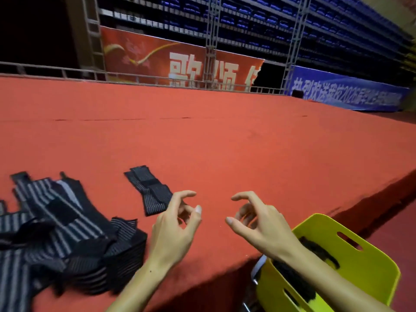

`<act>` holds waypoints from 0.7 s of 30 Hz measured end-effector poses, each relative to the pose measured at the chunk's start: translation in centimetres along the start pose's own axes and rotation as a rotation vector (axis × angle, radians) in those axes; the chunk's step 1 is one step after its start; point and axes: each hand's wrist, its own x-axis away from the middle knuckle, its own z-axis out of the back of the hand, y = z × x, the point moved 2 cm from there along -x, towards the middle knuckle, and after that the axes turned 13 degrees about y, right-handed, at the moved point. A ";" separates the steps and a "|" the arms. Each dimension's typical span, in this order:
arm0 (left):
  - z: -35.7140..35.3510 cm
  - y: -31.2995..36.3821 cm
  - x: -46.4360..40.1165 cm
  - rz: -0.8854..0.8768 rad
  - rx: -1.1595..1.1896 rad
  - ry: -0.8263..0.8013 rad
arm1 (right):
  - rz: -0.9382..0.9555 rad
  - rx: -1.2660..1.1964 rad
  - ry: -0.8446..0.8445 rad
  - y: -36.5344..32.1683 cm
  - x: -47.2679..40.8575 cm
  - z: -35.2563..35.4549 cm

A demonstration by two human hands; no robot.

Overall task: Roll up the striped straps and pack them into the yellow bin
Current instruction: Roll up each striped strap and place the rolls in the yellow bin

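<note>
Left hand (177,224) and right hand (258,219) are hovering loosely curled, holding nothing, beside one striped strap (149,190); yellow bin (360,262) is sitting lower right.

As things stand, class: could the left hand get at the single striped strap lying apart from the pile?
Probably yes. The left hand holds nothing, fingers loosely curled, and hovers right beside the single strap on the red surface. Nothing lies between them; the pile sits off to the left.

A single wide-angle head-worn view looks forward and down across a red carpeted platform (202,136), close above both forearms; the platform edge runs toward 2 o'clock, with banners and blue seating tiers at 12 o'clock.
</note>
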 end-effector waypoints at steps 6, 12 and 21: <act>15.1 -6.8 -3.1 0.104 -0.282 0.185 | 0.104 -0.080 -0.147 -7.4 -4.7 -12.6; 24.7 -12.2 -3.8 0.244 -0.455 0.257 | 0.129 -0.088 -0.288 -11.4 -8.0 -23.7; 24.2 -15.3 -4.5 0.353 -0.440 0.117 | 0.044 0.133 -0.331 -4.8 -16.3 -32.7</act>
